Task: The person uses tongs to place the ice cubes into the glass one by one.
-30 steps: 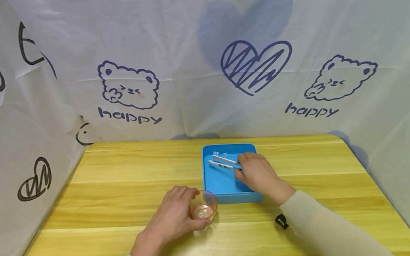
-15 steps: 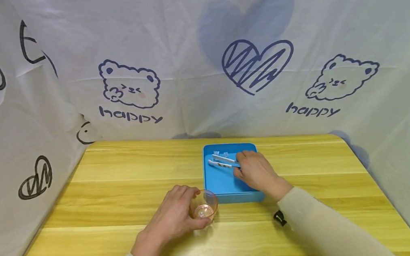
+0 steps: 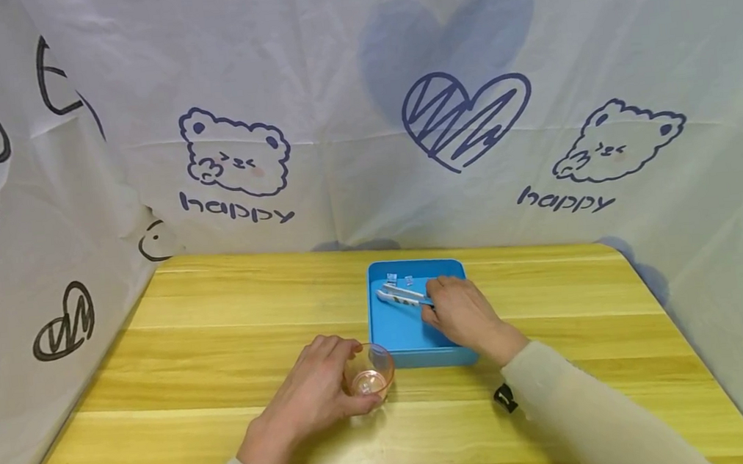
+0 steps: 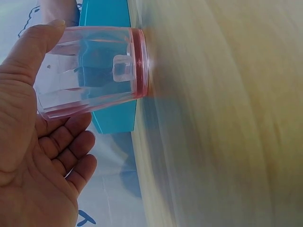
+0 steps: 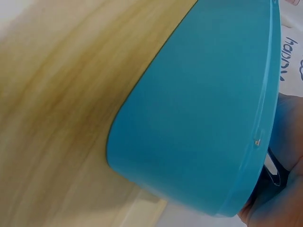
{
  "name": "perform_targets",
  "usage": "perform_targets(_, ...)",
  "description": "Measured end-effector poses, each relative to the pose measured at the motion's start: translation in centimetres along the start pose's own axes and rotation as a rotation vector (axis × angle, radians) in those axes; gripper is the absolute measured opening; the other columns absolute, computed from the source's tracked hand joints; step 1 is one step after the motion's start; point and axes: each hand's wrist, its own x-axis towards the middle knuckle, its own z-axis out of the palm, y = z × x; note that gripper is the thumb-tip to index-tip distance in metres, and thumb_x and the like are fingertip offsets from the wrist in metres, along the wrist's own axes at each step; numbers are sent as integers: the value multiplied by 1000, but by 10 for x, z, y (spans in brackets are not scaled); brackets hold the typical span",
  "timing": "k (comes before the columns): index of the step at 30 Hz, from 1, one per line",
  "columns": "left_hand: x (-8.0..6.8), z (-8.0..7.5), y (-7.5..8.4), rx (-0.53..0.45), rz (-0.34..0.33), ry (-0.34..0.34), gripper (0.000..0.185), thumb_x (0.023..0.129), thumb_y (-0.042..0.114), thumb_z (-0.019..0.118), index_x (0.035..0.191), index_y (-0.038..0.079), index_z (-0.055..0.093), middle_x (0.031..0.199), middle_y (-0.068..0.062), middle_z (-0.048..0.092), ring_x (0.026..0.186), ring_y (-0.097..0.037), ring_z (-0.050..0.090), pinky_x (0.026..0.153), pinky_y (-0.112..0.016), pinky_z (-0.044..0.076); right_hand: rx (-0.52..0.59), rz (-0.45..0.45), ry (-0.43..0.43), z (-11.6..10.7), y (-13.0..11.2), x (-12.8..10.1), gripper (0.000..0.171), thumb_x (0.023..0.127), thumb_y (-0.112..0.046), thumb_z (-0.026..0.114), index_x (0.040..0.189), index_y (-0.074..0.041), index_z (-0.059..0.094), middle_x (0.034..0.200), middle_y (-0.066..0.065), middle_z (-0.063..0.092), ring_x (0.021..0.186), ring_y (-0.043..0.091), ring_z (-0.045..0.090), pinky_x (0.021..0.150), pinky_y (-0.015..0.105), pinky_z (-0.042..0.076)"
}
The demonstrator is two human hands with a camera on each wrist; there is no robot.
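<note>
My left hand [image 3: 313, 386] holds a clear, pink-tinted cup [image 3: 378, 364] that stands upright on the table. In the left wrist view, thumb and fingers lie on either side near its rim, and a clear cube [image 4: 123, 68] sits at the bottom. My right hand [image 3: 464, 316] grips white-and-blue tongs [image 3: 405, 295] inside a blue tray [image 3: 422, 359]. Their tips are apart, close to a clear cube [image 3: 392, 278] at the tray's far left; whether they touch it, I cannot tell. A second clear cube [image 3: 409, 280] lies just right of it. The tray wall mostly hides the tongs in the right wrist view.
Everything stands on a wood-grain table [image 3: 239, 310]. White cloth [image 3: 334, 102] printed with bears and hearts hangs behind and at the sides. Black straps [image 3: 505, 398] show by the wrists.
The tongs' tips have shifted slightly toward me and a little closer together, with the right hand moving slightly left. The left hand and cup have stayed in place.
</note>
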Motion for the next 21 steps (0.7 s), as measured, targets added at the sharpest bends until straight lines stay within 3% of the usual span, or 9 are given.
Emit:
perform_targets(13, -1, -1, 1, -12, -16, -12, 77, 68, 64, 77, 125, 15, 59, 119, 2, 62, 112, -16, 52, 104, -40, 42, -76, 4, 17, -3, 0, -15, 23, 89, -26, 63, 76, -12, 50, 66, -1, 41, 63, 16, 40, 57, 29, 30)
perform_targets(21, -1, -2, 2, -21, -29, -27, 77, 69, 64, 76, 126, 16, 59, 121, 3, 61, 115, -16, 51, 106, -40, 41, -44, 39, 3, -6, 2, -22, 19, 90, -25, 61, 79, -12, 53, 67, -1, 41, 65, 16, 40, 63, 31, 35)
